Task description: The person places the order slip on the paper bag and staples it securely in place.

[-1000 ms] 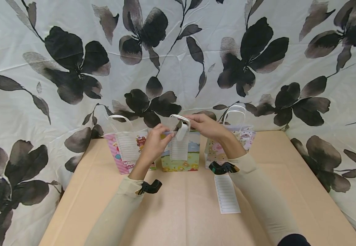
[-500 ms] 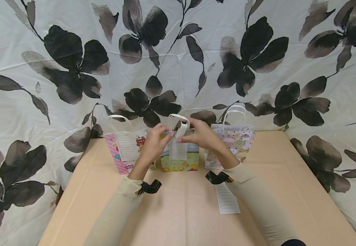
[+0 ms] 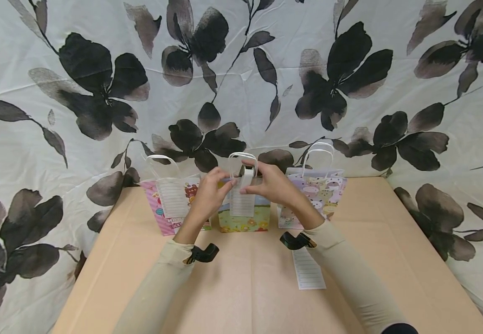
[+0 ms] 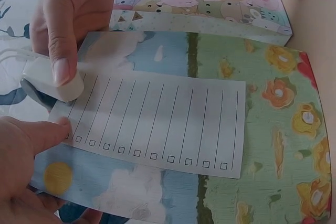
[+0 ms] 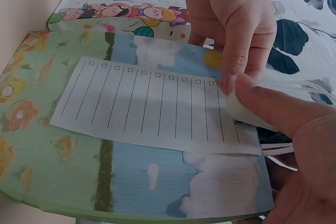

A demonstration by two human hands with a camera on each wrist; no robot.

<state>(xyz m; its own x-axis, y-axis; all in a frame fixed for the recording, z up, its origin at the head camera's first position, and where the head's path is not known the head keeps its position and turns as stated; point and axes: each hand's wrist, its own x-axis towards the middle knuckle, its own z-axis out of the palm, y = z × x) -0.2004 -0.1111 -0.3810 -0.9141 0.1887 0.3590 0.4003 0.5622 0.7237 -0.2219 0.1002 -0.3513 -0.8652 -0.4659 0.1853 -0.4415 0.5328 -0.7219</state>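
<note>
My left hand [image 3: 210, 190] pinches the upper left corner of a lined checklist slip [image 3: 242, 204] against the top edge of the middle paper gift bag [image 3: 245, 225], printed with sky and flowers. My right hand [image 3: 272, 185] grips a small white stapler [image 3: 247, 174] at the bag's top edge. In the left wrist view, the right thumb lies along the stapler [image 4: 52, 80], whose front end overlaps the slip [image 4: 157, 124]. Beneath the top edge, the right fingers are partly hidden by the bag [image 5: 226, 187].
A pink gift bag [image 3: 164, 222] with a similar slip [image 3: 172, 199] stands at the left. At the right is a lilac animal-print bag [image 3: 329, 185]. Another checklist slip [image 3: 309, 273] lies on the table [image 3: 241, 297], partly under the right sleeve.
From the far end of the stapler, my right hand has come down and left, bringing its thumb onto the stapler's near end. My left hand stays on the slip's corner.
</note>
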